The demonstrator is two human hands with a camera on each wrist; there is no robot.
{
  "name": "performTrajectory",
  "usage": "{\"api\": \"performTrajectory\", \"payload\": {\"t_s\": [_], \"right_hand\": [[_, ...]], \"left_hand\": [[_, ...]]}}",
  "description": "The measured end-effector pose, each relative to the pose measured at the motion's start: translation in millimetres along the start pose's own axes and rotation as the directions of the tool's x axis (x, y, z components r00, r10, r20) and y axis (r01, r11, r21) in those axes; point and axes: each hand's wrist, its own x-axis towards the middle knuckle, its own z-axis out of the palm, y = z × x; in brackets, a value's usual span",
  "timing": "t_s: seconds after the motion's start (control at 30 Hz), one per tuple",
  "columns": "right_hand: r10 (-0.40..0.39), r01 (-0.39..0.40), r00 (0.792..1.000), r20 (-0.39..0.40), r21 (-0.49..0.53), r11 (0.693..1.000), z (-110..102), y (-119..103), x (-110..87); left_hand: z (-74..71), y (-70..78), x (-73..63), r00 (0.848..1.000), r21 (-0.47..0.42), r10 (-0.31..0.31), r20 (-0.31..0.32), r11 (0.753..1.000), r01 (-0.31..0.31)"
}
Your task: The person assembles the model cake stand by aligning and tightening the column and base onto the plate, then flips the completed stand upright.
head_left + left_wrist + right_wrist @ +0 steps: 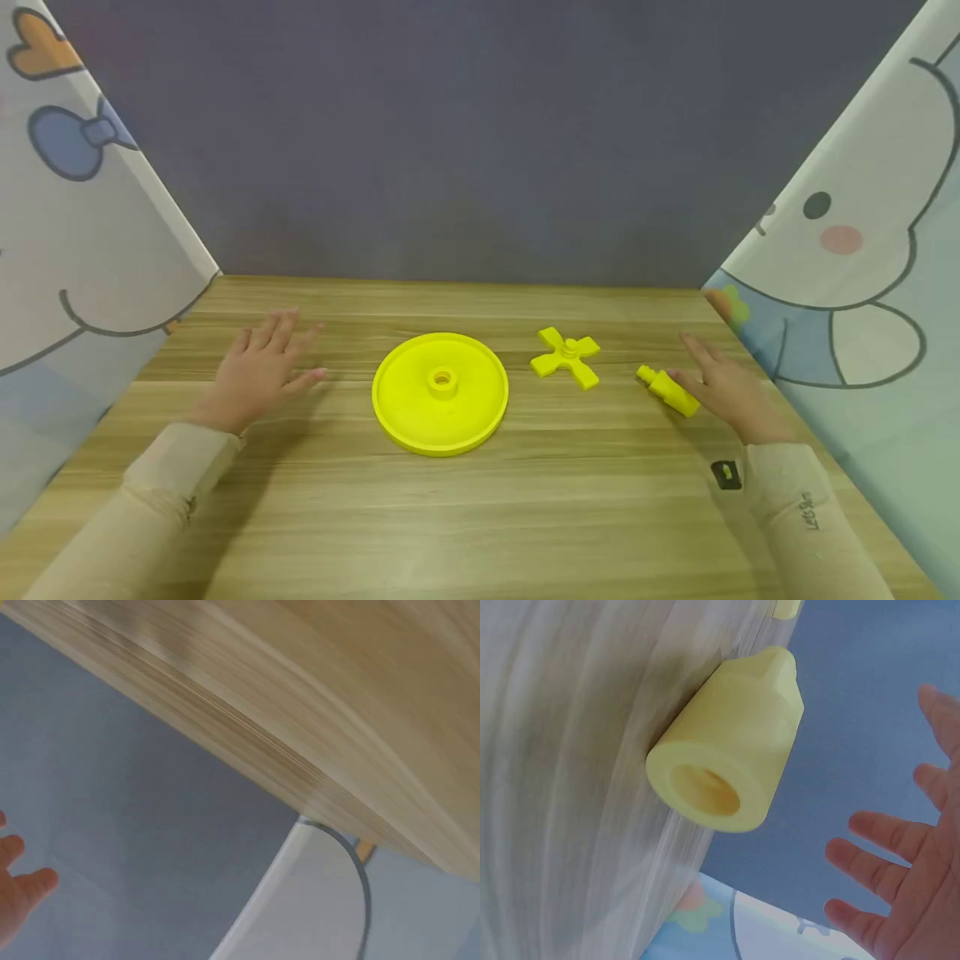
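Observation:
A round yellow dish [405, 408] with a raised rim and a hollow central hub lies on the wooden table. To its right is a yellow four-armed cross piece [584, 375] with a small knob at its centre. Farther right, a yellow cylinder [677, 397] with a narrower stepped end lies on its side; the right wrist view shows a round hole in its wide end [660, 769]. My right hand [731, 396] hovers beside this cylinder, fingers spread, gripping nothing. Left of the dish, my left hand [251, 371] has its fingers extended and holds nothing.
The wooden table [450, 533] ends at a dark grey panel [465, 150] at the back. Cartoon-printed panels stand on the left [97, 250] and right [870, 275]. A small black tag [726, 475] shows beside the right cuff.

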Motion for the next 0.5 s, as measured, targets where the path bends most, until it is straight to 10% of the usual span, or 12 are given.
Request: {"api": "performTrajectory", "payload": {"t_s": [0.5], "right_hand": [[-0.076,0.073,0.997,0.012,0.164,0.984,8,15,-12.6]], "left_hand": [[19.7,32.7,13.9,0.983,-0.112,0.134,0.123,0.986,-0.121]]}}
